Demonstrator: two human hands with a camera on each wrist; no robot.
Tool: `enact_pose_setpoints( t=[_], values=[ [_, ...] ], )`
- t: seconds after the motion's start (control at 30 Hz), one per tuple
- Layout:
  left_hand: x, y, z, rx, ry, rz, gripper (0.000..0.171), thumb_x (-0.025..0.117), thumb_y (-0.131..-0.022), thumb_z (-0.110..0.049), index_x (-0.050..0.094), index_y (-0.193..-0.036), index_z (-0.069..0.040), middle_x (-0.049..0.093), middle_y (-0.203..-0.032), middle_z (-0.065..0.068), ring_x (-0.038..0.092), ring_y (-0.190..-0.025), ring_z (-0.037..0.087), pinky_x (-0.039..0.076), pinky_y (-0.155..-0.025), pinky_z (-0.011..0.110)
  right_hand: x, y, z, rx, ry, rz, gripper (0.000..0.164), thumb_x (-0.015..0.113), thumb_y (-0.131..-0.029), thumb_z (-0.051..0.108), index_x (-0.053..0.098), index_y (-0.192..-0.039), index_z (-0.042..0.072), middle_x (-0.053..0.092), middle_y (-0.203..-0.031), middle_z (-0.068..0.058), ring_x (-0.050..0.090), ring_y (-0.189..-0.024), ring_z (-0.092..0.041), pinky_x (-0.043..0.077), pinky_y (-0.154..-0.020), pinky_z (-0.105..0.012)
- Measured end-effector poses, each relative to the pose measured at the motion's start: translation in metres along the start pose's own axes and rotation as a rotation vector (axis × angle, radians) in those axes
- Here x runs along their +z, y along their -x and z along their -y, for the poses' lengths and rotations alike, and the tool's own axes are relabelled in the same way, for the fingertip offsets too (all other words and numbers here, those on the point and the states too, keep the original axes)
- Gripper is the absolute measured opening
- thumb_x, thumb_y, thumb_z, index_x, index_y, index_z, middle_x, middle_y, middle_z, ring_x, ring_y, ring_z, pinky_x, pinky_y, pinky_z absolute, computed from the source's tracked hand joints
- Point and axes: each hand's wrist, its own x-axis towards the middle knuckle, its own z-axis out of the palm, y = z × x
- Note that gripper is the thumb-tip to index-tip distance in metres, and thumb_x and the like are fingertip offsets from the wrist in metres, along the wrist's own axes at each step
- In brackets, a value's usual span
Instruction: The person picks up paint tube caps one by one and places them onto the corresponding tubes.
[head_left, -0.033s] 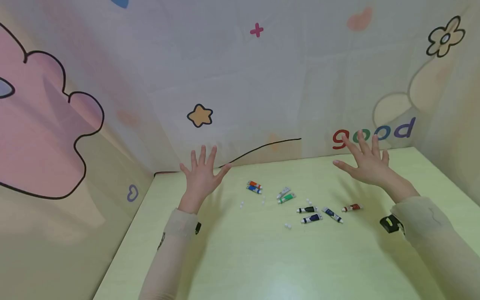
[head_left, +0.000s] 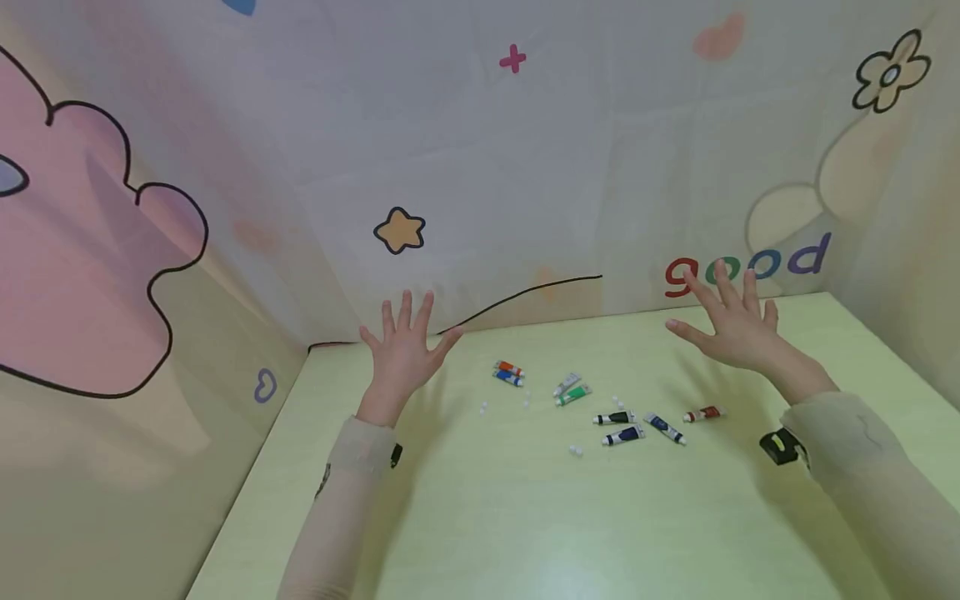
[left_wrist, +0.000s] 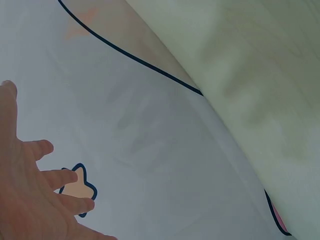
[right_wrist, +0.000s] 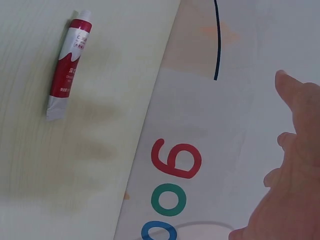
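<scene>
My left hand (head_left: 401,358) hovers over the back left of the table, fingers spread, holding nothing. On the right, my right hand (head_left: 738,333) is likewise raised with its fingers fanned out and nothing in it. Small paint tubes lie between and below the hands: an orange tube (head_left: 510,368) beside a blue tube (head_left: 507,378), a grey tube (head_left: 567,384) beside a green one (head_left: 573,396). Farther right are a black tube (head_left: 614,418), a purple tube (head_left: 623,436) and a dark blue tube (head_left: 665,429). A red tube (right_wrist: 67,65) is nearest the right hand.
Small white caps (head_left: 575,451) lie in little groups among the tubes on the pale table (head_left: 480,525). A printed curtain (head_left: 480,167) rises along the table's back edge and down its left side. Black straps (head_left: 782,447) show at the wrists.
</scene>
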Motion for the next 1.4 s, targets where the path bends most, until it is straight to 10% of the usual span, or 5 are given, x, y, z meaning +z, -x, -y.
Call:
enact_pose_setpoints(
  t=[0.67, 1.13, 1.4],
  values=[
    [-0.010, -0.010, -0.002, 0.056, -0.040, 0.037, 0.087, 0.040, -0.095, -0.075, 0.017, -0.163, -0.025, 0.010, -0.168, 0.014, 0.001, -0.152, 0.045, 0.001, -0.104, 0.081, -0.029, 0.012, -0.026, -0.005, 0.046, -0.020, 0.092, 0.051, -0.100, 0.057, -0.003, -0.162, 0.017, -0.024, -0.160, -0.026, -0.030, -0.141, -0.050, -0.005, -0.100, -0.084],
    [0.023, 0.017, 0.020, 0.064, -0.005, 0.175, 0.086, 0.044, -0.095, -0.072, 0.023, -0.162, -0.022, 0.013, -0.167, 0.014, 0.009, -0.151, 0.045, 0.011, -0.108, 0.078, -0.010, 0.026, -0.050, -0.072, -0.002, 0.157, 0.084, 0.068, -0.095, 0.041, 0.032, -0.150, -0.011, 0.020, -0.153, -0.042, 0.019, -0.139, -0.062, 0.020, -0.106, -0.075],
    [0.043, 0.029, 0.017, 0.098, 0.043, 0.211, 0.082, 0.048, -0.096, -0.068, 0.028, -0.160, -0.020, 0.021, -0.165, 0.015, 0.017, -0.150, 0.044, 0.014, -0.108, 0.077, 0.019, 0.046, -0.061, -0.075, -0.030, 0.216, 0.075, 0.072, -0.092, 0.041, 0.046, -0.145, -0.006, 0.041, -0.143, -0.040, 0.035, -0.131, -0.061, 0.031, -0.101, -0.073]
  ],
)
